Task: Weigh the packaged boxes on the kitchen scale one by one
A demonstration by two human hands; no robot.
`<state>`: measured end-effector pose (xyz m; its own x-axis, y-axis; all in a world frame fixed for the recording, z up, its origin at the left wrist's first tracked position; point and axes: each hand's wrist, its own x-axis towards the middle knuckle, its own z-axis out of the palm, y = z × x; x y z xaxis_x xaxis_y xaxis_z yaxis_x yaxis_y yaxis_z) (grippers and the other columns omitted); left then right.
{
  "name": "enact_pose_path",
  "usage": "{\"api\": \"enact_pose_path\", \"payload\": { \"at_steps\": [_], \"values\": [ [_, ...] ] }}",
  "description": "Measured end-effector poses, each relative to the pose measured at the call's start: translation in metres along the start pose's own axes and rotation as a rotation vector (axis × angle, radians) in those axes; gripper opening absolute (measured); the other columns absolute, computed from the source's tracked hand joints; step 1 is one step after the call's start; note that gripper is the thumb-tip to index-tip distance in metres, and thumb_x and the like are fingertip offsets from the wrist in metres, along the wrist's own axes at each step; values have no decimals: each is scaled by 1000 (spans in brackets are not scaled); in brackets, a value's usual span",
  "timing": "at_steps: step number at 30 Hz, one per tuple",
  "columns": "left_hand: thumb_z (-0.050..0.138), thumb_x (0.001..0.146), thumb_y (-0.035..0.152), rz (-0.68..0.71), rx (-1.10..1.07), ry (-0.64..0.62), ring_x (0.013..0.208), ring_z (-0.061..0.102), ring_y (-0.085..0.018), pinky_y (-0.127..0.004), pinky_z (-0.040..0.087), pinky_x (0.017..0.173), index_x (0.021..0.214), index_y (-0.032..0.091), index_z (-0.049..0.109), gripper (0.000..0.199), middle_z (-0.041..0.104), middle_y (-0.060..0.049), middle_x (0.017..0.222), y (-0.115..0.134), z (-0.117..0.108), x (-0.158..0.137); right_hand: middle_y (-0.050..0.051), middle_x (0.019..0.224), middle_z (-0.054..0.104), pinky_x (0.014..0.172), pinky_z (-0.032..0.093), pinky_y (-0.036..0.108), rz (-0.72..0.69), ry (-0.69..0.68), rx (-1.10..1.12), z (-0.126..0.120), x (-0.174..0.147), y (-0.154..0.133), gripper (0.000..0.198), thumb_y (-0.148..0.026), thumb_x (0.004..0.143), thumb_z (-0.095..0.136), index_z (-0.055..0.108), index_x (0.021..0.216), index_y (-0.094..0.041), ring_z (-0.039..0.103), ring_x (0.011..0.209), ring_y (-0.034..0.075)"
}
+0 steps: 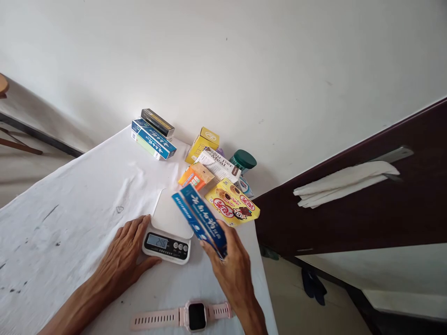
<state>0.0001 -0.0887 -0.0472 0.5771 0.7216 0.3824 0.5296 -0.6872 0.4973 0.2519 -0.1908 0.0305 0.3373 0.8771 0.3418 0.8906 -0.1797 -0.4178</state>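
Note:
My right hand grips the lower end of a blue toothpaste box with white lettering, held tilted. The box's upper end overlaps the right side of the white plate of a small kitchen scale; I cannot tell whether they touch. The scale's lit display seems to read 246. Flat on the cloth, my left hand lies open along the scale's left side, its fingertips at the corner and its thumb near the front edge. Below the scale lies a smartwatch with a pale pink strap.
At the back left are two blue-and-white boxes and a black box. A yellow carton, a Super Meal box, an orange pack, a green-lidded jar and a yellow snack box crowd the right edge, near the wall.

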Motion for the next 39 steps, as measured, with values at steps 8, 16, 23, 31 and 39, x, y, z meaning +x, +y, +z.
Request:
{"api": "enact_pose_path", "payload": {
  "at_steps": [8, 16, 23, 31, 39],
  "values": [
    [62, 96, 53, 16, 20, -10, 126, 55, -36, -52, 50, 100, 156, 21, 27, 76, 55, -16, 142, -1, 0, -1, 13, 125, 69, 86, 56, 48, 275, 6, -139, -17, -49, 70, 61, -66, 92, 53, 55, 133, -21, 69, 108, 34],
    [65, 95, 53, 7, 52, 7, 126, 56, -37, -52, 50, 99, 157, 19, 26, 81, 55, -18, 143, -1, 4, -4, 18, 123, 68, 80, 56, 52, 149, -39, -343, -10, -51, 91, 66, -70, 95, 42, 53, 136, -18, 67, 108, 40],
    [67, 94, 54, 1, -5, 17, 128, 56, -37, -53, 49, 102, 160, 20, 20, 87, 56, -18, 144, 3, 4, -6, 17, 125, 66, 94, 53, 50, -211, 63, -233, -4, 31, 13, 57, -61, 98, 51, 52, 138, -20, 62, 117, 35],
    [75, 89, 52, -48, -41, 34, 135, 52, -37, -53, 45, 109, 163, 22, 11, 102, 53, -17, 150, 2, 15, -10, 19, 143, 54, 111, 41, 47, -242, -104, -111, 101, 212, -100, 57, -39, 92, 66, 48, 140, -14, 47, 135, 32],
    [86, 80, 41, -108, -83, 4, 140, 47, -39, -54, 40, 113, 164, 21, 7, 117, 49, -18, 155, 5, 22, -10, 24, 134, 59, 103, 42, 59, -34, -185, -137, 172, 289, -128, 41, -37, 93, 61, 55, 126, -14, 49, 131, 39]
  ]
}}
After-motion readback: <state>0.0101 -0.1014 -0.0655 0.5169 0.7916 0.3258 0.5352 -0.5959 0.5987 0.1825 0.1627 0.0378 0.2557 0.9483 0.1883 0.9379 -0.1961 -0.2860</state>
